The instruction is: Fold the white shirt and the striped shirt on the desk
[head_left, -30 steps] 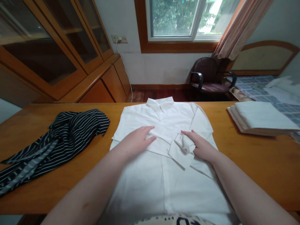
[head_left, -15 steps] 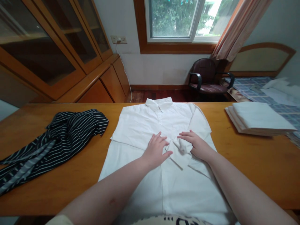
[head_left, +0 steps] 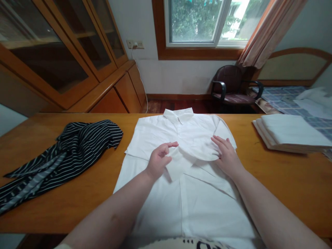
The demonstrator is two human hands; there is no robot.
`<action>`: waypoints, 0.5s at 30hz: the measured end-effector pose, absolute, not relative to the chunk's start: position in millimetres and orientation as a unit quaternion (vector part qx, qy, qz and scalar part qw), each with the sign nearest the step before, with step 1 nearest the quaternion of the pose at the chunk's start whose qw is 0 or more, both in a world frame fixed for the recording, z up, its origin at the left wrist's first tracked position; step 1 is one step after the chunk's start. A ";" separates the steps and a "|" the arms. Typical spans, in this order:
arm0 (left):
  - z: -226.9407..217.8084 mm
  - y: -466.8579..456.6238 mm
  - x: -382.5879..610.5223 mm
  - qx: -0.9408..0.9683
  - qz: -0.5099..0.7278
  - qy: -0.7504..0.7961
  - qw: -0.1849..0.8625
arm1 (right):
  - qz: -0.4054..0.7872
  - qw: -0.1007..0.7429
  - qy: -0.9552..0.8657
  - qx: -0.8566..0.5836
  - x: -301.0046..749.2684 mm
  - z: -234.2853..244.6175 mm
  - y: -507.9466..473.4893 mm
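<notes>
A white collared shirt (head_left: 181,193) lies front down on the wooden table (head_left: 285,180), collar (head_left: 178,114) at the far side and both sleeves folded across its middle. My left hand (head_left: 158,159) hovers over the left-hand sleeve with its fingers loosely curled, thumb and forefinger near each other, holding nothing that I can see. My right hand (head_left: 226,154) lies flat with fingers spread, pressing the right-hand sleeve (head_left: 204,150) down onto the shirt.
A crumpled black-and-white striped garment (head_left: 64,152) lies on the table's left. A stack of folded white cloth (head_left: 290,136) sits at the right edge. Beyond the table stand a wooden glass-door cabinet (head_left: 64,62), a dark armchair (head_left: 230,88) and a bed (head_left: 306,100).
The bunched cuff that my right hand held has been laid flat. My right hand moved right and spread out; my left hand lifted off the shirt and curled.
</notes>
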State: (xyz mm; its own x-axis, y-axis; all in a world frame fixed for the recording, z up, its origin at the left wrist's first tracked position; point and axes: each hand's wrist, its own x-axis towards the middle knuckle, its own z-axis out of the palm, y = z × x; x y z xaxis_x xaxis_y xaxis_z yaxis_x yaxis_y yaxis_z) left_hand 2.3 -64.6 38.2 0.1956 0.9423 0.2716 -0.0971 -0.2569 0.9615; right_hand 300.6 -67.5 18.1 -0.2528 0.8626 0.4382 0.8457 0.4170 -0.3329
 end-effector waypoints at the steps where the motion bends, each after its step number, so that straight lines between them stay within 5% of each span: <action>1: 39.1 -62.2 -0.6 0.570 0.553 0.323 0.514 | 0.005 0.296 -0.783 -0.546 301.6 18.7 -67.5; 11: 66.9 -60.1 -13.7 0.439 0.622 0.287 0.582 | -0.023 0.289 -0.742 -0.604 300.0 27.0 -69.9; 15: 74.2 -54.0 -24.1 0.443 0.531 0.319 0.648 | 0.001 0.305 -0.728 -0.614 297.8 33.2 -72.7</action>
